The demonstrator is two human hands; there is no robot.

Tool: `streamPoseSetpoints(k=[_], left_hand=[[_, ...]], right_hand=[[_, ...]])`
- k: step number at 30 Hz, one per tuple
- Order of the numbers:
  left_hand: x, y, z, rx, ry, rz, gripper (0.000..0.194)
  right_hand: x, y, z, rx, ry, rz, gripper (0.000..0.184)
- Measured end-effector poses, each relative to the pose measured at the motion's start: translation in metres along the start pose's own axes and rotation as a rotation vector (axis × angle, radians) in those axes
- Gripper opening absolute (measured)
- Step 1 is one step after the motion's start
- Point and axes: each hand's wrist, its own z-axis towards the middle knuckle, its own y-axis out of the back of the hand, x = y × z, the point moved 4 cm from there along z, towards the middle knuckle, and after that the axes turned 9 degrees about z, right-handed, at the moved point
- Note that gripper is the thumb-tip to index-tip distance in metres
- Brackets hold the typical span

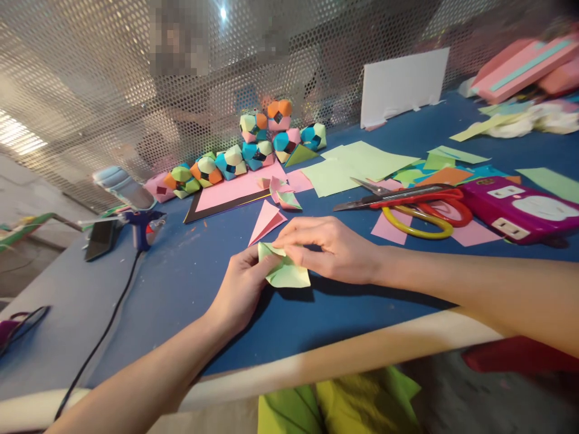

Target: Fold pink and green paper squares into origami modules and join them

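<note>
Between my two hands, just above the blue table (181, 313), is a light green square of paper (292, 274) with its far edge folded over. My left hand (244, 280) pinches its left side, thumb on top. The fingers of my right hand (323, 247) close on the folded edge at the far side. Right behind my hands lies a folded pink paper piece (266, 222). A pink and green folded paper unit (284, 194) sits a little farther back.
Colourful folded paper balls (231, 161) line the mesh panel. Scissors with red and yellow handles (418, 220), green sheets (357, 163) and a purple box (520, 208) lie to the right. A blue glue gun (142, 229) with a trailing cord and a phone (104, 239) are left.
</note>
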Motion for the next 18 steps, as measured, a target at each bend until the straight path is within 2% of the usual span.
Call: streamPoseSetpoints(k=[3,7,12,18], left_hand=[[0.0001,0.0013,0.0005,-0.001,-0.022,0.011,0.013],[0.0007,0.0037,0.0011,-0.006,-0.043,0.059,0.017],[-0.0032,0.0049,-0.0003,-0.046,-0.069,0.156,0.020],[-0.0069,0.0075,-0.0007,-0.135,-0.126,0.205,0.020]], right_hand=[[-0.0002,-0.0004,0.0012,-0.021,-0.097,0.050,0.020],[0.0011,-0.0006,0.0019,-0.070,-0.147,0.050,0.019],[0.0008,0.0006,0.0024,-0.066,-0.262,0.123,0.019],[0.0039,-0.0002,0.0026,-0.046,-0.212,0.143,0.025]])
